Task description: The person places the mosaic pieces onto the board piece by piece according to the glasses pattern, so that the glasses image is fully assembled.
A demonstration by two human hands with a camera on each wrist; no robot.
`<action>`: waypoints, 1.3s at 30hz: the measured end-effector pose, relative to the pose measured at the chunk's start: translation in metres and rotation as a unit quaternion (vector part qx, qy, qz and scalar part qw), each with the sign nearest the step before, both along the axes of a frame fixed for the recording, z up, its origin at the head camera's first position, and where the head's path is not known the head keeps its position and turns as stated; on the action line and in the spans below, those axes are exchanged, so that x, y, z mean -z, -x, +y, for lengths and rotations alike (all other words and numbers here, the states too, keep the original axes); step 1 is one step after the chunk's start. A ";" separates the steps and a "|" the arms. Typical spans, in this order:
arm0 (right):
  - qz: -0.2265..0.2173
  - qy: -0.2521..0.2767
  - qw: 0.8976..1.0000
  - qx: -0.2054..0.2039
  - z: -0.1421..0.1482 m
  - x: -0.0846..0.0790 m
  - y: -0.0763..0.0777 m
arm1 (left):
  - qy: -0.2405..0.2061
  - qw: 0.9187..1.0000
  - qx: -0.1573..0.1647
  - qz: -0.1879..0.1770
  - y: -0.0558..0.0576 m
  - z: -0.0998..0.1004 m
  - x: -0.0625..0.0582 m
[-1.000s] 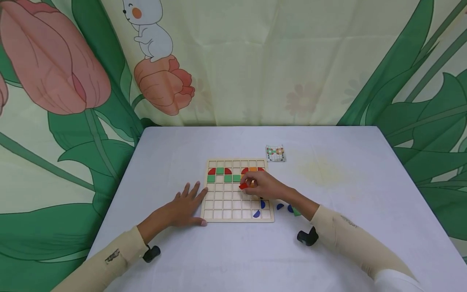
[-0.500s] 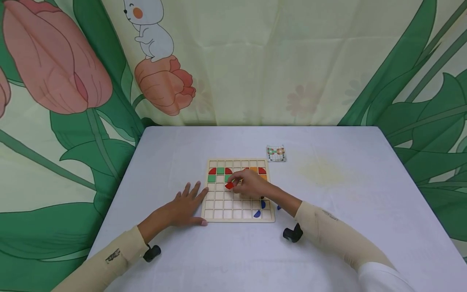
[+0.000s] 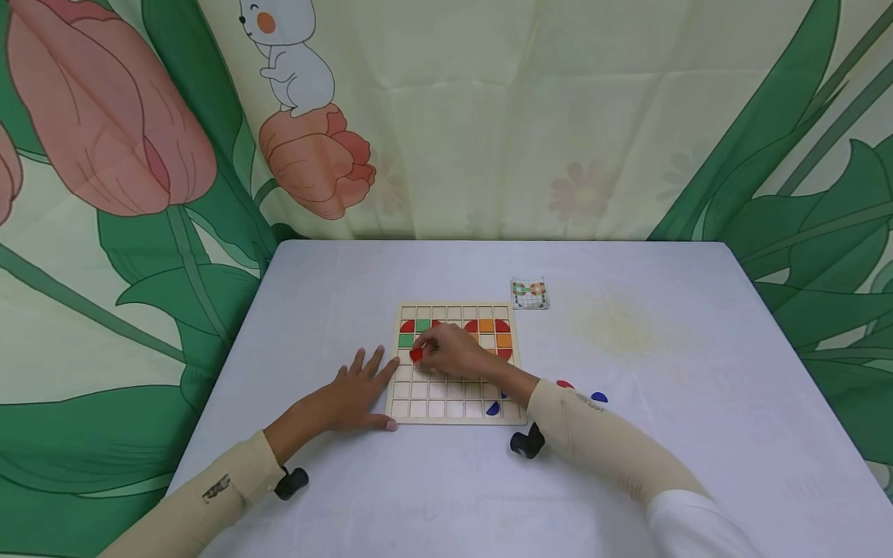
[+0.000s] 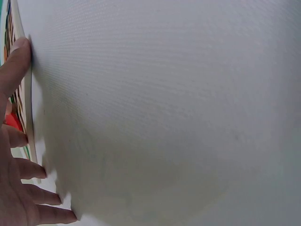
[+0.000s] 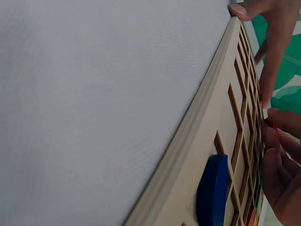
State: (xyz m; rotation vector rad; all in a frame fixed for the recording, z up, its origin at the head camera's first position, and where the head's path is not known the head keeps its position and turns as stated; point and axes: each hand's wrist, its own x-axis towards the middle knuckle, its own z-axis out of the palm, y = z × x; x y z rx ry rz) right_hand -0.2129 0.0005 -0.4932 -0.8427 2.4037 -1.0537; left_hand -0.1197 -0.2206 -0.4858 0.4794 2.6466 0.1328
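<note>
A wooden grid board (image 3: pixel 436 419) lies on the white table, with red, green and orange pieces set in its upper cells. My right hand (image 3: pixel 453 353) pinches a small red piece (image 3: pixel 416 355) over the board's left side, close to the third row. The same red piece (image 5: pixel 270 123) shows between thumb and finger in the right wrist view. My left hand (image 3: pixel 359 395) lies spread at the board's left edge, its thumb and a fingertip right at the rim. A blue half-round piece (image 3: pixel 493 408) sits on the lower right of the board.
A small pattern card (image 3: pixel 530 294) lies behind the board's right corner. To the right of the board, partly behind the right sleeve, lie a red piece (image 3: pixel 564 384) and a blue piece (image 3: pixel 599 397). A printed cloth (image 3: pixel 488 155) hangs behind the table.
My right hand has moved left across the board with the red piece, uncovering orange and red pieces on the right side. My left hand stays in place.
</note>
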 end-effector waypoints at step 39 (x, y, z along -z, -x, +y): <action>0.046 0.011 0.998 -0.041 0.049 -0.014 0.007 | 0.009 1.000 -0.010 0.003 -0.001 0.003 0.000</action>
